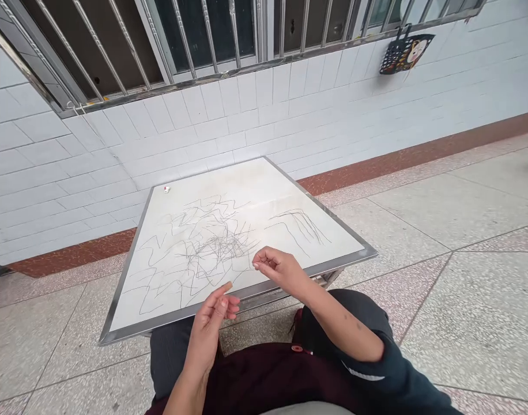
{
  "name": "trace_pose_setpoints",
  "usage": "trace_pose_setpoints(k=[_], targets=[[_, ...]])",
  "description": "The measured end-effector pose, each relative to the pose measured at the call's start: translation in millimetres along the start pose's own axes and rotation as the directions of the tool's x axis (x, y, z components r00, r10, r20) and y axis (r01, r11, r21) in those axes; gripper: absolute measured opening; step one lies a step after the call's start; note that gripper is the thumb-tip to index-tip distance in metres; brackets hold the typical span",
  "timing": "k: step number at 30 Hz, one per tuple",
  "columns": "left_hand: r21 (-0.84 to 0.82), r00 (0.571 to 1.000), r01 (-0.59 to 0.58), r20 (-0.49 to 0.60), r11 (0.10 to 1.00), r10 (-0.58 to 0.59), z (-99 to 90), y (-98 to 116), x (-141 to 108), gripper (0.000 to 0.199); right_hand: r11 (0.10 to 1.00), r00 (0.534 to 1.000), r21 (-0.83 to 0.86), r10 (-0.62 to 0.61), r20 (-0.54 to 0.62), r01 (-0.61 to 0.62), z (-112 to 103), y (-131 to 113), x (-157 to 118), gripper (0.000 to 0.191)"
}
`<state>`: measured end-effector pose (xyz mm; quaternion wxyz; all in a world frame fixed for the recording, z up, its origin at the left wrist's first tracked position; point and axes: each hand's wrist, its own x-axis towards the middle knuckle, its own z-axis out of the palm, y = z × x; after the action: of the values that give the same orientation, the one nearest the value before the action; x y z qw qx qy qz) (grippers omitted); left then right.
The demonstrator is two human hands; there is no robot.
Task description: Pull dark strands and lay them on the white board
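Observation:
A white table (264, 181) with a grey metal edge stands in front of me. Thin dark strands (216, 248), like wire or thread, lie tangled over its left and middle part. A smaller group of strands (301, 222) is spread out on the right. My right hand (281, 271) is over the table's near edge, thumb and forefinger pinched together; anything between them is too thin to make out. Lower left, my left hand (212, 317) hovers by the near edge with its forefinger stretched out and thumb apart. A tan covering (226, 286) shows on that fingertip.
A small white and red object (167, 189) sits at the table's far left corner. Behind stands a white tiled wall (195, 127) with barred windows (207, 34). A black basket (404, 53) hangs from the bars at right. Speckled floor (484, 323) surrounds the table.

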<state>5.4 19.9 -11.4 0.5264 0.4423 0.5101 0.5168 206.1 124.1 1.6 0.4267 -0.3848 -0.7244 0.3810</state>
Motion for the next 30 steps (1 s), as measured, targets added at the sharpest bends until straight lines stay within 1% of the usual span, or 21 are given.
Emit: trace_pose_setpoints(k=[3,7,10,12,13,14,15,16,18,19,21,23,25,27,30], targets=[[0.006,0.997,-0.066,-0.027,0.998,0.066,0.8,7,-8,0.041,0.995,0.993,0.079,0.048,0.103,-0.057,25,-11,-15,0.008],[0.055,0.996,-0.056,-0.069,0.997,0.06,0.8,2,-18,0.037,0.956,0.973,0.246,0.112,0.203,-0.161,46,-12,-28,0.012],[0.101,0.977,-0.079,-0.189,0.992,0.097,-3.9,1,-21,0.038,0.88,0.962,0.41,0.157,0.222,-0.239,52,-9,-32,0.016],[0.146,0.948,-0.116,-0.279,0.983,0.153,-8.8,1,-21,0.037,0.819,0.954,0.499,0.19,0.232,-0.285,54,-8,-33,0.019],[0.18,0.935,-0.138,-0.301,0.974,0.188,-11.2,1,-21,0.037,0.788,0.948,0.534,0.203,0.244,-0.306,54,-8,-34,0.02],[0.223,0.926,-0.162,-0.302,0.961,0.226,-13.2,1,-20,0.038,0.76,0.942,0.562,0.212,0.261,-0.327,55,-8,-35,0.02],[0.269,0.926,-0.18,-0.278,0.946,0.256,-14.7,1,-20,0.037,0.735,0.934,0.582,0.218,0.283,-0.348,56,-9,-36,0.021],[0.31,0.935,-0.19,-0.233,0.932,0.268,-15.6,1,-20,0.037,0.712,0.927,0.598,0.223,0.303,-0.367,57,-10,-36,0.022],[0.346,0.962,-0.178,-0.136,0.921,0.237,-16.0,0,-20,0.036,0.681,0.916,0.617,0.235,0.326,-0.394,58,-11,-38,0.022],[0.344,0.972,-0.159,-0.107,0.925,0.207,-15.8,-1,-20,0.035,0.672,0.911,0.62,0.242,0.333,-0.405,59,-11,-38,0.023],[0.33,0.982,-0.119,-0.1,0.937,0.16,-15.6,-1,-20,0.035,0.662,0.901,0.616,0.261,0.345,-0.428,59,-11,-39,0.024],[0.311,0.979,-0.102,-0.136,0.945,0.15,-16.6,0,-19,0.036,0.667,0.885,0.588,0.274,0.377,-0.457,59,-11,-41,0.026],[0.277,0.975,-0.095,-0.168,0.956,0.145,-18.8,2,-19,0.037,0.686,0.869,0.551,0.266,0.418,-0.475,59,-11,-42,0.029],[0.207,0.976,-0.089,-0.176,0.974,0.126,-21.4,5,-19,0.038,0.704,0.862,0.529,0.25,0.442,-0.475,59,-11,-43,0.03],[0.021,0.986,-0.074,-0.145,0.997,0.076,-24.4,8,-19,0.039,0.687,0.87,0.55,0.272,0.412,-0.475,60,-13,-44,0.029]])
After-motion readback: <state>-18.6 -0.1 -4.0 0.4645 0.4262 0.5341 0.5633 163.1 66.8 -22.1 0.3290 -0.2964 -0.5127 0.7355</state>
